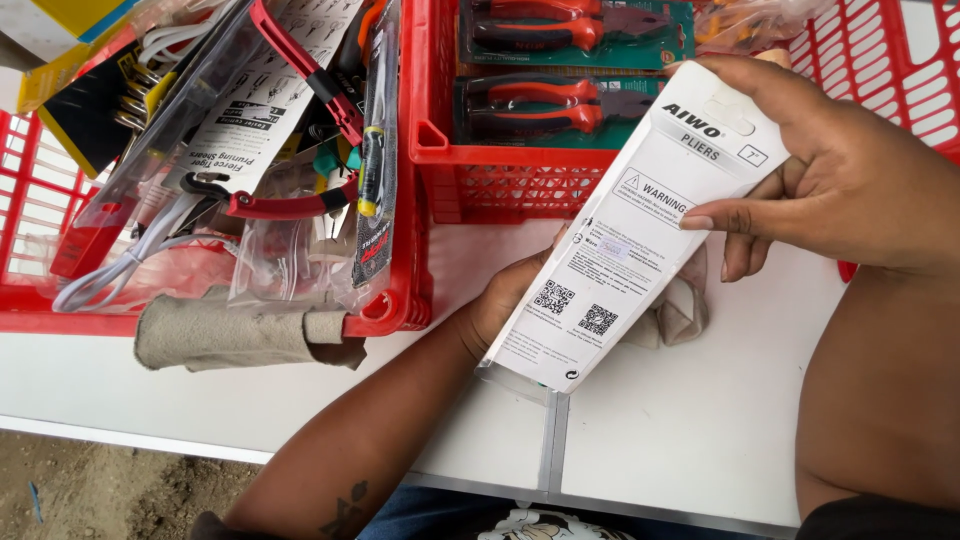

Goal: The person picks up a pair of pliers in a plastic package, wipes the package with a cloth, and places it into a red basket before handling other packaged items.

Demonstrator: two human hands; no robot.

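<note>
Both hands, left (pixel 515 295) and right (pixel 840 170), grip a white card pack (pixel 630 230), printed back up, tilted.

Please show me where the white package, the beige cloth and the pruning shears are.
White package (pixel 625 235), head view, middle of its printed back.
Beige cloth (pixel 225 335), head view, middle of its folded body.
Pruning shears (pixel 300 205), head view, lower red handle.

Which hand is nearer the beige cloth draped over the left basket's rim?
Left. The left hand, under the white package, sits just right of the beige cloth; the right hand is farther right.
</note>
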